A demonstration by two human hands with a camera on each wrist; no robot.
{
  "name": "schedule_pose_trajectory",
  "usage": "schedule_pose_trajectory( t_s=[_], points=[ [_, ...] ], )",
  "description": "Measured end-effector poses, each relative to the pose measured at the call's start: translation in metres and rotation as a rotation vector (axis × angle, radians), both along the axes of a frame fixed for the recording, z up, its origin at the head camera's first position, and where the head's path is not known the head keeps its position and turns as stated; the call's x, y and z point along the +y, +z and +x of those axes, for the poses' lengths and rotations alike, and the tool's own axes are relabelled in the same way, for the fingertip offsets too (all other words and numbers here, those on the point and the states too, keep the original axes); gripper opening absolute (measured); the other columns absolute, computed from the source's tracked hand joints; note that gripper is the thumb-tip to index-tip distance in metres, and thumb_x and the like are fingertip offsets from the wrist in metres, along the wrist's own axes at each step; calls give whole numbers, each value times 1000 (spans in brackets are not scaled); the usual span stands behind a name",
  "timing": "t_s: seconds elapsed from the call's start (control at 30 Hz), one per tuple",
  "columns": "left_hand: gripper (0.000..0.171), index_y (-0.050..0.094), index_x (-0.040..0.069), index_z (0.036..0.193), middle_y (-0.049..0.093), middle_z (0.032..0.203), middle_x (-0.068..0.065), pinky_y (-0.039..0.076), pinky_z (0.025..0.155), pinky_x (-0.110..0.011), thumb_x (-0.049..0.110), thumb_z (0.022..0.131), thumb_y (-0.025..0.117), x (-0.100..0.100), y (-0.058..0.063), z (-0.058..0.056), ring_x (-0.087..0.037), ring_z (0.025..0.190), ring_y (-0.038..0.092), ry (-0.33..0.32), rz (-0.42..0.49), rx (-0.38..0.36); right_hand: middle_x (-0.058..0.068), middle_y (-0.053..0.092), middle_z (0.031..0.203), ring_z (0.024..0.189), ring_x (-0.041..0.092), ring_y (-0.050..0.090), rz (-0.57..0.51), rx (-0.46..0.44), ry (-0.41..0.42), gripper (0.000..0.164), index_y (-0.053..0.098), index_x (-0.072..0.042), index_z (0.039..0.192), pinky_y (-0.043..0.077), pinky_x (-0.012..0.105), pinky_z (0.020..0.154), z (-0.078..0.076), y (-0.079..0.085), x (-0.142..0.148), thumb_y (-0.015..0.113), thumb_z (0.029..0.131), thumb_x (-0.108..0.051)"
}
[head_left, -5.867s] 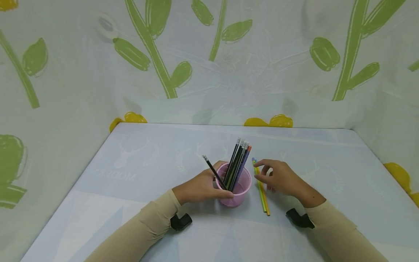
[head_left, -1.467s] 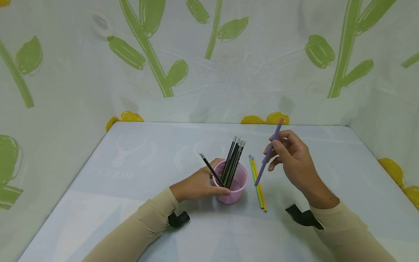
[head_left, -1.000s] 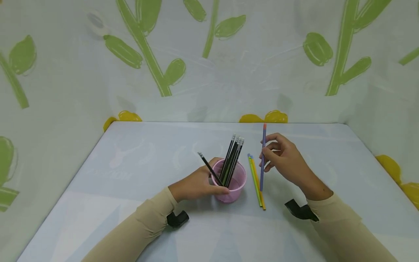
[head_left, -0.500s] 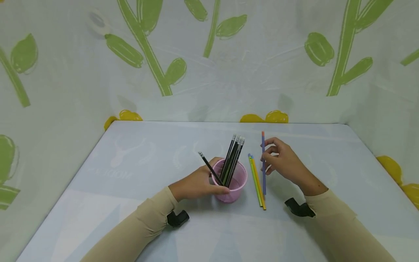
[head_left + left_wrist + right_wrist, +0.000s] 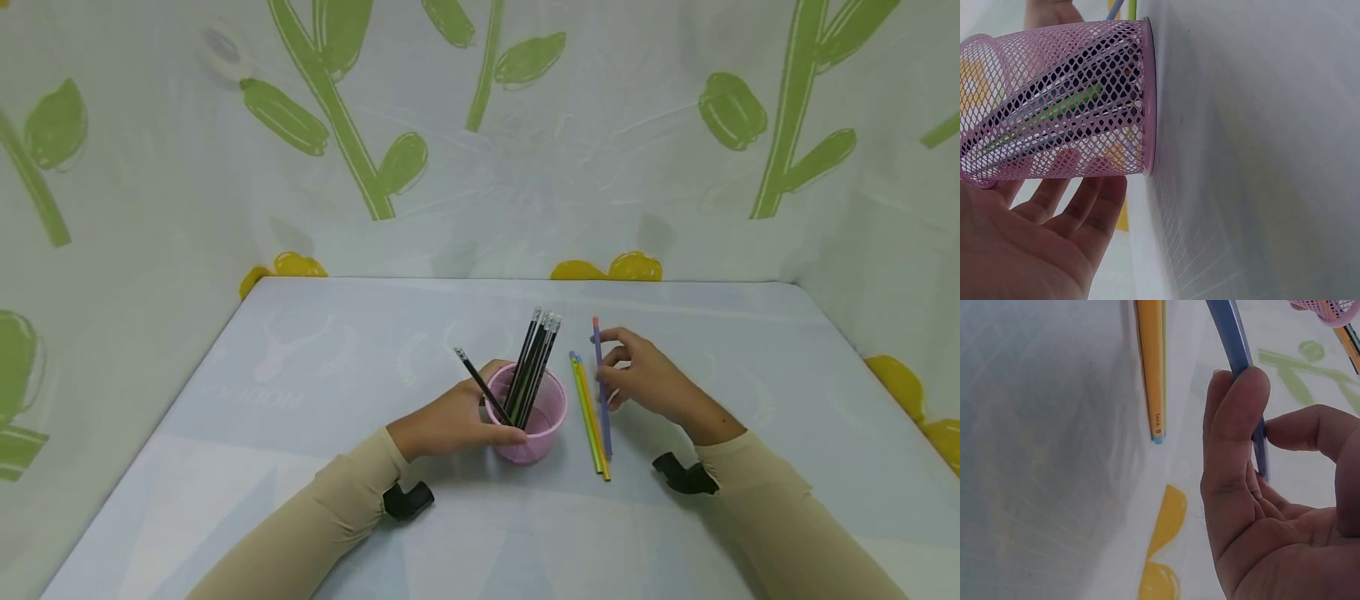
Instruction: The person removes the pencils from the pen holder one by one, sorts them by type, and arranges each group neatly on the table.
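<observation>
My left hand (image 5: 450, 427) grips the pink mesh pencil cup (image 5: 534, 450), its thumb along the near rim. Several black pencils (image 5: 533, 367) with white erasers stand in the cup, and one black pencil (image 5: 478, 378) tilts out to the left. Green shows among them through the mesh in the left wrist view. To the right, my right hand (image 5: 648, 383) pinches a purple pencil (image 5: 606, 427) with an orange end. Its lower end is close beside a yellow pencil (image 5: 595, 425) and a lime-green pencil (image 5: 586, 415), which lie side by side on the table.
The pale table (image 5: 360, 533) carries faint printed patterns. Behind it rises a light backdrop (image 5: 600, 183) with green leaf and yellow shapes. Black straps (image 5: 408, 502) show at both wrists, below beige sleeves.
Earlier the purple pencil stood in the cup; my right hand then held it raised, and has since lowered it beside the yellow and green pencils. My left hand keeps its hold.
</observation>
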State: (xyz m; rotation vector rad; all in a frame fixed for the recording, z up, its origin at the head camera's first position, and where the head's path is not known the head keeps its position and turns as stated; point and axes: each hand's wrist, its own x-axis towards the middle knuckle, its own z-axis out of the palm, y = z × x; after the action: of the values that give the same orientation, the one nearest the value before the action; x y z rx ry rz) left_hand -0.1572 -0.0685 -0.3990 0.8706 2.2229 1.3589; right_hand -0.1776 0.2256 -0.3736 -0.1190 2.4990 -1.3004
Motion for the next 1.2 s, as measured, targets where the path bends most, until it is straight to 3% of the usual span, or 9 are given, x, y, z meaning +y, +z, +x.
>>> schedule_pose_trajectory(
  t_s=[0.3,0.73,1.2],
  points=[
    [81,35,26,149,57,135,8,40,112,-37,35,83,81,0,0,1,-6,123,55,3,1,-9,22,62,110,73,21,69,21,-44,41,60,31,-4,151,61,35,66,-3,-11,2,59,98,-11],
    [79,35,29,148,60,131,8,41,110,-37,34,84,81,0,0,1,-7,121,56,-2,9,-11,19,63,106,69,21,68,54,-100,95,80,20,-12,159,61,35,67,-3,-16,1,66,93,-9],
    [81,35,27,149,58,134,8,40,112,-37,36,83,81,-1,1,0,-6,123,55,1,-6,-14,17,62,104,63,18,68,123,-64,118,74,29,-12,156,60,34,60,0,-17,-2,68,93,-8]
  ],
)
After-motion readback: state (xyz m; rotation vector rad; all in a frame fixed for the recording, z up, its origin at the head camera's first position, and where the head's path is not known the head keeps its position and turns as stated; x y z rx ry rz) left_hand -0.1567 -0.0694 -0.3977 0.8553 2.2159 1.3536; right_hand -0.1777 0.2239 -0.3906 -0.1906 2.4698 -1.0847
